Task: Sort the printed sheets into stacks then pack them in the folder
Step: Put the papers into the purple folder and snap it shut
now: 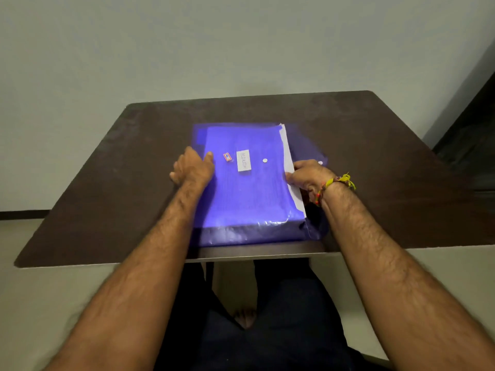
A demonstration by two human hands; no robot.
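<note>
Blue folder point(249, 188) flat on table point(107, 188); left hand point(192, 167) steadies edge; right hand point(308, 176) grips sheets point(288, 156).

head camera, looking forward and down, close over table point(80, 210)

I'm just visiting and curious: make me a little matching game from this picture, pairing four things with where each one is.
Things:
1. translucent blue plastic folder
2. white printed sheets
3. left hand
4. yellow thread wristband

Places:
A. on the right wrist
B. lying flat on the dark brown table
C. sticking out of the folder's right edge
D. resting on the folder's left edge

Pairs: 1-B, 2-C, 3-D, 4-A
</note>
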